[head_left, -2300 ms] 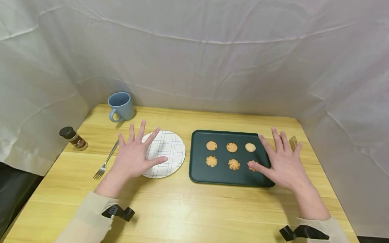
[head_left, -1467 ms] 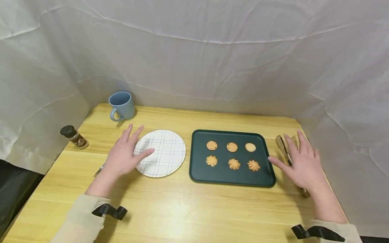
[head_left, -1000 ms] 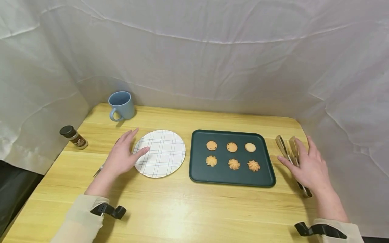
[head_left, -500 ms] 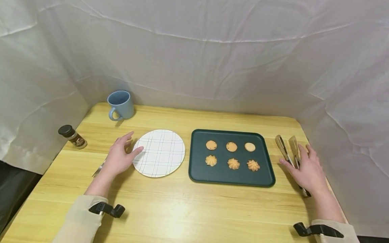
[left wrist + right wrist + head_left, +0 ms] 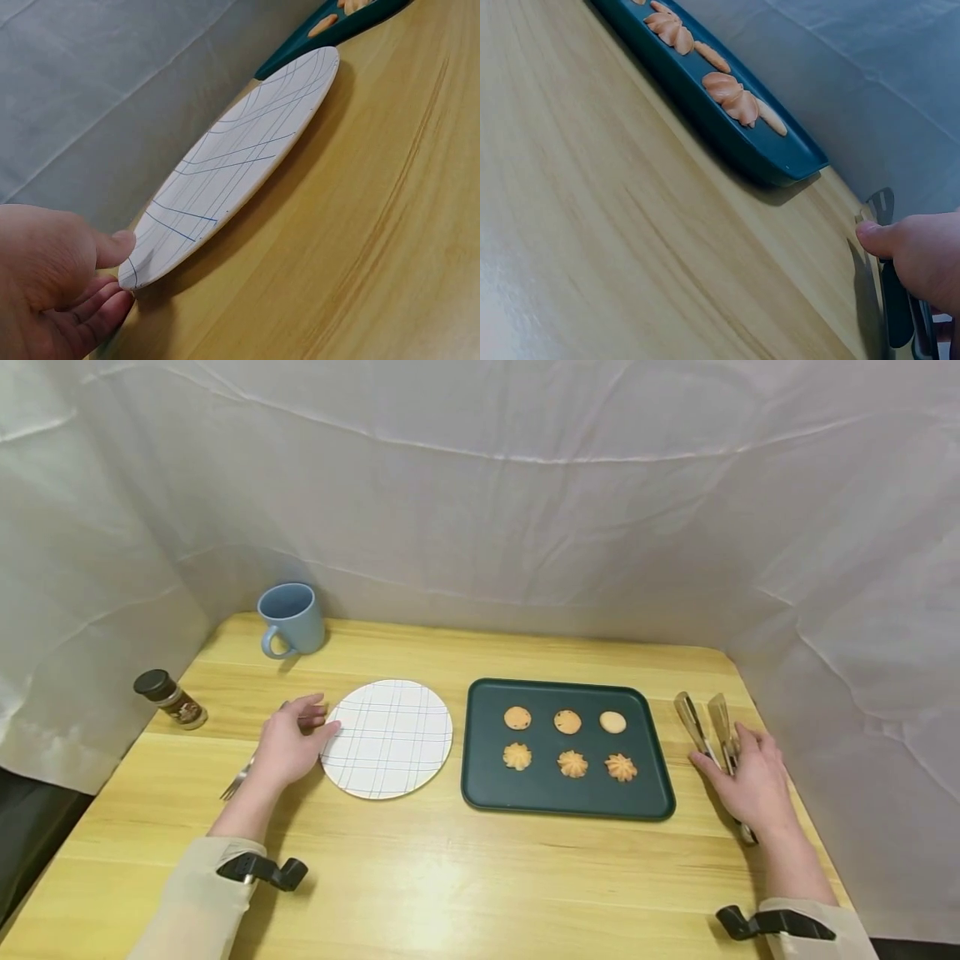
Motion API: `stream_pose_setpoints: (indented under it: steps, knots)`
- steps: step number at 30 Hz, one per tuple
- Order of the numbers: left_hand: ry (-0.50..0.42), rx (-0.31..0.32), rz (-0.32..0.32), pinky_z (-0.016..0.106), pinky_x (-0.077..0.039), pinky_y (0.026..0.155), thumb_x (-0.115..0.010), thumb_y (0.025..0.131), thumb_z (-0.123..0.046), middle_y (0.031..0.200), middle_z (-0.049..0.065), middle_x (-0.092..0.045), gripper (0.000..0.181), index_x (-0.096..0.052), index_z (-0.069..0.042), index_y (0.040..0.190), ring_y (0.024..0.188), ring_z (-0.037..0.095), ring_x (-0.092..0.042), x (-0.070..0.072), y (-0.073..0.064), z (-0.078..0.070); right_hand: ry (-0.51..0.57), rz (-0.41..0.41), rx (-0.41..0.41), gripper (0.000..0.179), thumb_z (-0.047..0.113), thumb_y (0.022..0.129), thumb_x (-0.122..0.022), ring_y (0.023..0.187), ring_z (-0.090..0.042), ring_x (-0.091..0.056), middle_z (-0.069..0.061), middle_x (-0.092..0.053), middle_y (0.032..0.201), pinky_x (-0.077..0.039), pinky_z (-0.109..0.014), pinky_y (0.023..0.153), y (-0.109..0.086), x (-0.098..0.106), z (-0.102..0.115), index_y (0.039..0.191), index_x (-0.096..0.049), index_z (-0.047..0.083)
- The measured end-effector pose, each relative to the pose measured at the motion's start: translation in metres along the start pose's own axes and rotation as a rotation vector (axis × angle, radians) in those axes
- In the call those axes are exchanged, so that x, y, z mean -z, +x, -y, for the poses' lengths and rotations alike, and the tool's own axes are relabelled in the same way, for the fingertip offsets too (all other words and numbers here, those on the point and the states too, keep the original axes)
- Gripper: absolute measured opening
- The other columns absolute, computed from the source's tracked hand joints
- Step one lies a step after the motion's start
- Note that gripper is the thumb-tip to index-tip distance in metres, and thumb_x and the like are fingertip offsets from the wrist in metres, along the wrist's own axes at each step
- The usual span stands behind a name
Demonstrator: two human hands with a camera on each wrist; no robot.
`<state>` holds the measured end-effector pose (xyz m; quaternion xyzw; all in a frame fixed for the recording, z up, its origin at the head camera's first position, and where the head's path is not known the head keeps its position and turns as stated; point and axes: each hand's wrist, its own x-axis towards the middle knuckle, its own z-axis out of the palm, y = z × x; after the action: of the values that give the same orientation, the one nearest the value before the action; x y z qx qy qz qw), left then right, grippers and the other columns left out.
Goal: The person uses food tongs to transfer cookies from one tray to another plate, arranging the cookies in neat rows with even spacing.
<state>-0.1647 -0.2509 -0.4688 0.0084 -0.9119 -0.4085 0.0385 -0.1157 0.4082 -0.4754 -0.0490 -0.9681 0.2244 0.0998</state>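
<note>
My left hand [image 5: 291, 745] is at the left rim of a round white plate [image 5: 390, 739] with thin blue check lines. In the left wrist view the thumb [image 5: 120, 246] lies over the plate's edge and the curled fingers come up below it, so the rim sits between them. Over on the right, my right hand [image 5: 756, 781] curls round a pair of metal tongs [image 5: 722, 727] with dark handles. Its thumb [image 5: 876, 238] is along one arm of the tongs, the fingers on the other side, partly hidden. The tongs' tips are spread and point away.
Between the hands, a dark green tray [image 5: 645, 793] carries two rows of cookies [image 5: 573, 764]. A blue mug [image 5: 294, 620] stands at the back left, a black-capped spice jar [image 5: 172, 697] at the left edge. The fork [image 5: 238, 780] lies partly under the left arm.
Both hands, earlier spread wide above the table, have moved outward and down. The left has come to the plate's rim, the right to the tongs, and their fingers have curled.
</note>
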Motion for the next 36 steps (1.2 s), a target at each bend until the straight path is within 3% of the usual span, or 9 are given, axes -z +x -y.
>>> stream_pose_setpoints:
  steps: [5, 13, 25, 32, 36]
  knots:
    - [0.032, 0.013, 0.010, 0.053, -0.050, 0.098, -0.073, 0.102, -0.016, 0.125, 0.025, -0.071, 0.046, -0.062, 0.008, 0.140, 0.112, 0.039, -0.069, 0.0002, 0.0012, -0.0004, 0.033, -0.022, -0.018, 0.088, 0.040, 0.101, -0.072, 0.121, -0.063, -0.040, -0.045, -0.037, 0.134, -0.034, -0.074, 0.098, -0.0009, -0.0031, -0.0001, 0.151, -0.033, -0.021]
    - [0.074, 0.020, -0.010, 0.039, -0.053, 0.084, -0.073, 0.101, -0.013, 0.111, 0.020, -0.076, 0.036, -0.070, 0.006, 0.131, 0.101, 0.032, -0.071, -0.0017, 0.0034, 0.0026, 0.032, -0.074, -0.027, 0.067, 0.037, 0.101, -0.073, 0.104, -0.051, -0.048, -0.035, -0.051, 0.110, -0.039, -0.066, 0.087, -0.0035, -0.0058, -0.0015, 0.132, -0.055, -0.019]
    - [0.083, 0.011, -0.033, 0.050, -0.050, 0.093, -0.073, 0.100, -0.011, 0.106, 0.020, -0.076, 0.029, -0.074, 0.007, 0.123, 0.097, 0.035, -0.072, -0.0007, 0.0029, 0.0006, 0.026, -0.090, -0.028, 0.066, 0.037, 0.101, -0.072, 0.107, -0.053, -0.050, -0.037, -0.055, 0.112, -0.040, -0.067, 0.090, -0.0012, -0.0067, 0.0010, 0.131, -0.057, -0.019]
    - [0.096, 0.027, -0.031, 0.036, -0.052, 0.080, -0.072, 0.100, -0.012, 0.106, 0.019, -0.077, 0.029, -0.075, 0.006, 0.122, 0.096, 0.033, -0.071, -0.0013, 0.0027, -0.0010, -0.005, -0.089, -0.042, 0.062, 0.034, 0.103, -0.069, 0.103, -0.054, -0.051, -0.036, -0.054, 0.112, -0.042, -0.068, 0.087, -0.0015, -0.0063, 0.0006, 0.132, -0.056, -0.019]
    - [0.093, 0.031, -0.030, 0.036, -0.052, 0.079, -0.072, 0.100, -0.012, 0.106, 0.019, -0.077, 0.029, -0.075, 0.006, 0.122, 0.096, 0.032, -0.071, -0.0029, 0.0024, -0.0007, -0.044, -0.060, -0.054, 0.059, 0.035, 0.105, -0.066, 0.104, -0.055, -0.052, -0.035, -0.053, 0.116, -0.042, -0.069, 0.086, -0.0023, -0.0036, -0.0001, 0.136, -0.055, -0.015]
